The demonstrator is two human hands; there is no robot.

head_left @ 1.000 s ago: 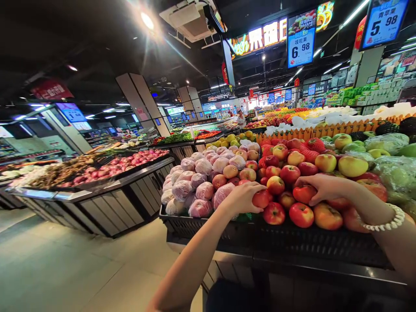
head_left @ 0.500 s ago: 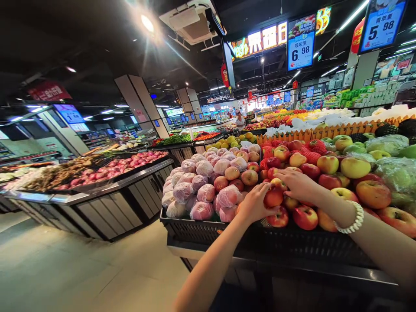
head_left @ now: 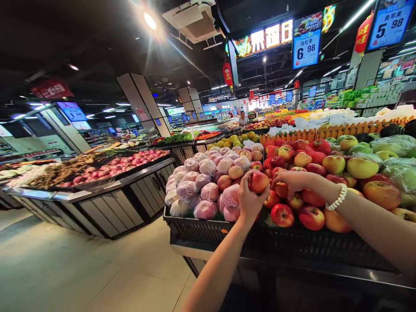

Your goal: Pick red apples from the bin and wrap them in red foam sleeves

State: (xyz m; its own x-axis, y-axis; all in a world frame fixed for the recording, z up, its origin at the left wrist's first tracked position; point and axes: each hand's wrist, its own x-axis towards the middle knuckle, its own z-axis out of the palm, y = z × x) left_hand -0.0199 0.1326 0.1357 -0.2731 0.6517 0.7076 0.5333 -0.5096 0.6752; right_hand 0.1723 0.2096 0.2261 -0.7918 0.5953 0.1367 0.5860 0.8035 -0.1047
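My left hand (head_left: 248, 201) is closed around a red-and-yellow apple (head_left: 259, 182), raised a little above the front of the pile. Just to its right, my right hand (head_left: 294, 181) points down into the loose apples, wearing a white coiled band (head_left: 337, 197) at the wrist. Its fingers and thumb curl about another red apple (head_left: 281, 190), partly hidden by the hand. In front of it lie more red apples (head_left: 282, 215) along the crate's near edge. To the left of my left hand are apples wrapped in clear film (head_left: 209, 192).
A black slatted crate (head_left: 195, 227) holds the fruit. Pale green apples and a wooden picket divider (head_left: 344, 132) are at the right and behind. A stand of onions (head_left: 130, 164) is across the aisle floor (head_left: 130, 260). A person (head_left: 243, 119) stands far back.
My left hand has lifted the apple up and to the left, away from my right hand. My right hand now dips among the apples, fingers bent down. The view has shifted slightly.
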